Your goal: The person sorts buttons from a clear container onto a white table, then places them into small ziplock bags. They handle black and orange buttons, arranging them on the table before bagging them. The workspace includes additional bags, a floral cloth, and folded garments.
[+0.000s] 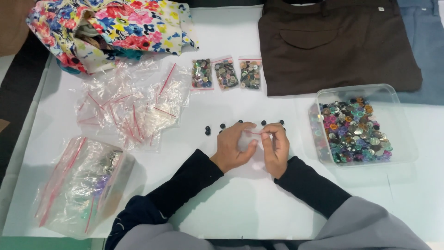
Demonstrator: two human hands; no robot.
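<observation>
My left hand [233, 146] and my right hand [276, 147] meet at the middle of the white table. Together they pinch a small clear zip bag [254, 133] with a red strip along its top. Both sets of fingers are closed on its edge. Several small black buttons [222, 126] lie loose on the table just beyond my fingers, in a row running left to right. Whether the bag holds anything I cannot tell, as my hands cover most of it.
A clear plastic tray [402, 139] full of mixed coloured buttons stands at the right. Three filled small bags [226, 73] lie further back. A heap of empty zip bags [132, 104] is at the left, a large bag [83, 183] near left. Floral cloth [115, 28] and brown garment [337, 41] lie behind.
</observation>
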